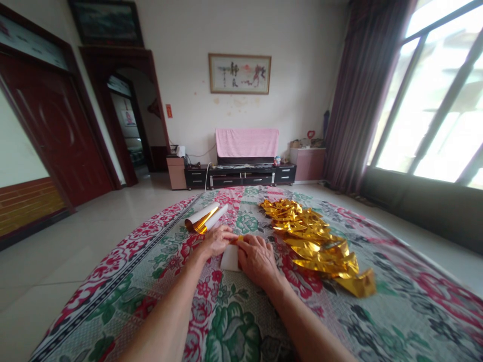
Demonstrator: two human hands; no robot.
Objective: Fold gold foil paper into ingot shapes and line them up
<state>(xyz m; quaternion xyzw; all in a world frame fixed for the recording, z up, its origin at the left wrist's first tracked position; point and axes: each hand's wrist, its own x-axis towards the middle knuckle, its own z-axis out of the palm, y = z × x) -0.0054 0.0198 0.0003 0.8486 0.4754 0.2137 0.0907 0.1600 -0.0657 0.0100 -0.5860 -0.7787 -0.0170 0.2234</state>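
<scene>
My left hand (218, 241) and my right hand (258, 259) meet over a sheet of gold foil paper (230, 257) lying on the flowered cloth (226, 311). The sheet's white back faces up, with a gold edge showing between my fingers. Both hands have their fingers curled and pressed onto the sheet's far edge. A roll of gold foil sheets (206, 217), white outside and gold inside, lies just beyond my left hand. To the right runs a long heap of folded gold foil pieces (317, 240).
The flowered cloth covers the surface in front of me. Beyond it is tiled floor (94, 226), a low dark TV cabinet (241, 176) with a pink cloth over it, dark wooden doors at left, and a curtained window at right.
</scene>
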